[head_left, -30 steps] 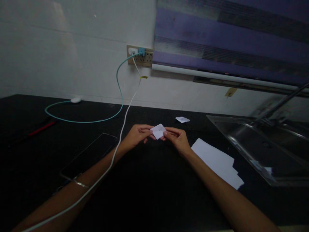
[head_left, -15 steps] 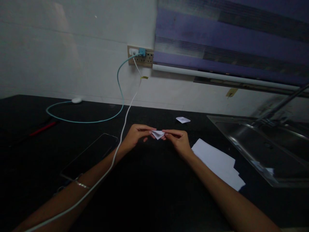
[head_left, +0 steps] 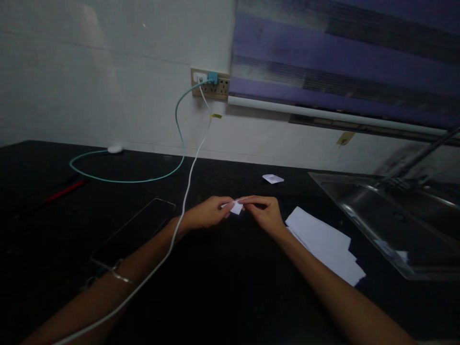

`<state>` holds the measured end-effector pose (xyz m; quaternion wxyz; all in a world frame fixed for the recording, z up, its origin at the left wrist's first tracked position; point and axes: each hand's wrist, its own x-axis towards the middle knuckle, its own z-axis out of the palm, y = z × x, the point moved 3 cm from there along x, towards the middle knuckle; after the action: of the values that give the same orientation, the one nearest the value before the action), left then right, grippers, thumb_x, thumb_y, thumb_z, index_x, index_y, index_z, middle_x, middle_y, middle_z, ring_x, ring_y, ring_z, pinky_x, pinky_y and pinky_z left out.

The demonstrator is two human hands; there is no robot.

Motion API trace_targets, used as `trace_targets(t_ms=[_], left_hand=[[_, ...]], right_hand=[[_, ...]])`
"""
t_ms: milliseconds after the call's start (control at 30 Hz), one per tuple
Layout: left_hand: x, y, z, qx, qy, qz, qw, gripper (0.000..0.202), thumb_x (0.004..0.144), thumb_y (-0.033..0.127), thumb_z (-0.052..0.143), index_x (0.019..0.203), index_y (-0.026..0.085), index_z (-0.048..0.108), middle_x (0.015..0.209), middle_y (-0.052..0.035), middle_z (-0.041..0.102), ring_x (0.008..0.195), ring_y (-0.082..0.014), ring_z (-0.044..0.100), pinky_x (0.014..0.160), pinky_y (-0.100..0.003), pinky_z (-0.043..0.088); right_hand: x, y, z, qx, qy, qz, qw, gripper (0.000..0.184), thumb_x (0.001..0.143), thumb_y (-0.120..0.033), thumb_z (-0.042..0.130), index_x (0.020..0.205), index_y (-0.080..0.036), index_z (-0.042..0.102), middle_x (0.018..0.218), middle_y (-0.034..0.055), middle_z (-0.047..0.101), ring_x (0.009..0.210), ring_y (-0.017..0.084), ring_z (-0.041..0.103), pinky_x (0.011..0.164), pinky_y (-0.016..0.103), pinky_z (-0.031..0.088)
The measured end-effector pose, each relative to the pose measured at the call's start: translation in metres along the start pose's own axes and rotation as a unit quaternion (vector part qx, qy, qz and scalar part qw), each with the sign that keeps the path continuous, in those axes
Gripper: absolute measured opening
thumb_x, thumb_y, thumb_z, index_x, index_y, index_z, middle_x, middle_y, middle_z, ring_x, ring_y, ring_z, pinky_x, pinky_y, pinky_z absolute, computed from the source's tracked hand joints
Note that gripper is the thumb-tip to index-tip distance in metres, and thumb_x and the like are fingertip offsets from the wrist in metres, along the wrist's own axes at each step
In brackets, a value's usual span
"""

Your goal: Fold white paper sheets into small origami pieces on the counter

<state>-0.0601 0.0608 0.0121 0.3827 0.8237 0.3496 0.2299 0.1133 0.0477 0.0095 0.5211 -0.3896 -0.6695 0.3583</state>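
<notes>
1. Left hand [head_left: 212, 212]: thumb and fingers pinched on the left side of the small white paper [head_left: 236, 208], apparently to steady it.
2. Right hand [head_left: 266, 211]: thumb and forefinger closed at the paper's upper right edge, seemingly to control that edge.
3. Small white paper: between both sets of fingertips, partly covered by them; the two-sided grip probably keeps so light a piece from slipping.
4. Folded paper piece [head_left: 273, 179]: on the dark countertop [head_left: 223, 287], beyond the right hand, apart from it.
5. Paper sheets [head_left: 321, 244]: overlapping, beside the right forearm, presumably for easy reach.
6. Phone [head_left: 132, 231]: flat, beside the left forearm.
</notes>
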Motion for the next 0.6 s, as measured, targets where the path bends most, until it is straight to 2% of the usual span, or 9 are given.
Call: trace_targets(t_ms=[133, 300, 600], left_hand=[[0.0001, 0.0023, 0.0007, 0.043, 0.012, 0.016, 0.999, 0.035, 0.095, 0.038, 0.034, 0.098, 0.015, 0.06, 0.085, -0.0046, 0.063, 0.074, -0.016, 0.055, 0.069, -0.028, 0.043], [0.001, 0.0007, 0.0023, 0.071, 0.016, 0.018, 0.997, 0.036, 0.096, 0.036, 0.03, 0.092, 0.015, 0.059, 0.082, -0.0049, 0.062, 0.071, -0.0157, 0.055, 0.069, -0.028, 0.043], [-0.0022, 0.0066, 0.0054, 0.117, 0.011, 0.07, 0.991, 0.031, 0.095, 0.029, 0.034, 0.096, 0.016, 0.062, 0.084, -0.0064, 0.065, 0.074, -0.0167, 0.059, 0.069, -0.028, 0.042]], right_hand=[[0.0001, 0.0019, -0.0024, 0.004, 0.007, 0.029, 1.0, 0.016, 0.074, -0.016, 0.065, 0.086, -0.021, 0.074, 0.087, 0.0048, 0.074, 0.077, 0.019, 0.069, 0.074, 0.034, 0.055], [0.0011, -0.0009, -0.0019, 0.062, -0.023, 0.036, 0.997, 0.026, 0.08, -0.028, 0.064, 0.105, -0.021, 0.066, 0.091, 0.0048, 0.072, 0.082, 0.018, 0.067, 0.078, 0.034, 0.053], [0.0015, 0.0027, 0.0028, -0.01, -0.023, 0.071, 0.997, 0.022, 0.068, -0.034, 0.075, 0.084, -0.019, 0.073, 0.082, 0.0052, 0.073, 0.075, 0.019, 0.068, 0.069, 0.033, 0.054]])
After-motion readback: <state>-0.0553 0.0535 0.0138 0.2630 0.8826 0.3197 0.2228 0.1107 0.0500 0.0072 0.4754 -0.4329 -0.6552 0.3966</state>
